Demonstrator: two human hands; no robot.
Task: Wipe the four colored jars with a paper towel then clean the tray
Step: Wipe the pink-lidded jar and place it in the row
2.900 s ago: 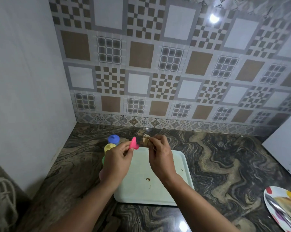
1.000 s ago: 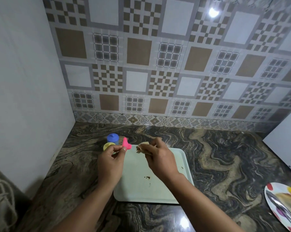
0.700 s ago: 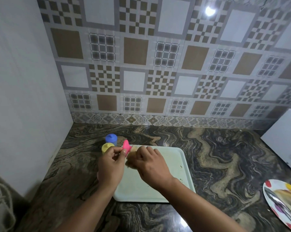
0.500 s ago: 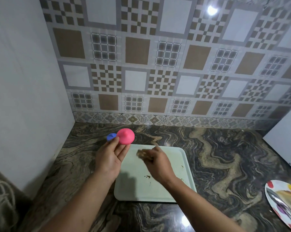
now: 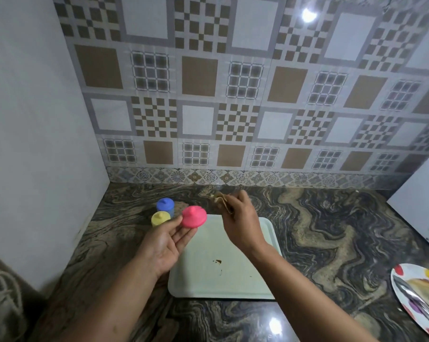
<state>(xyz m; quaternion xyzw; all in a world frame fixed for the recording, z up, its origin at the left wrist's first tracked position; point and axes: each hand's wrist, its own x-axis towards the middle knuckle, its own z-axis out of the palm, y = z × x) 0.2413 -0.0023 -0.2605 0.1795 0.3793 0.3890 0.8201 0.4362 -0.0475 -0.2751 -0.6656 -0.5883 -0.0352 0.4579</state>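
I note a change: half a second ago my right hand [image 5: 243, 224] was low over the pale green rectangular plastic tray [image 5: 267, 275]; now it has lifted toward the back edge, pinching the crumpled, brown-soiled paper towel [image 5: 221, 202] between thumb and fingers. My left hand [image 5: 168, 240] lies palm-up with fingers nearly straight, the round pink plastic jar lid with a small knob [image 5: 194, 216] resting against its fingertips rather than clamped. In my judgement the wipe of this pink piece is finished or paused, and it can go back to the group.

Orientation: the pink lid shows its domed top to the camera, knob pointing up and slightly away; being round, it has no clear long axis. It sits above the tray's far left corner.

The small blue-capped jar [image 5: 165, 205] and yellow-capped jar [image 5: 160, 218] stand upright, just beside each other, on the dark marbled stone table [image 5: 331, 243] left of the tray. A fourth jar is not visible. Brown specks remain on the tray, so it is not yet cleaned.
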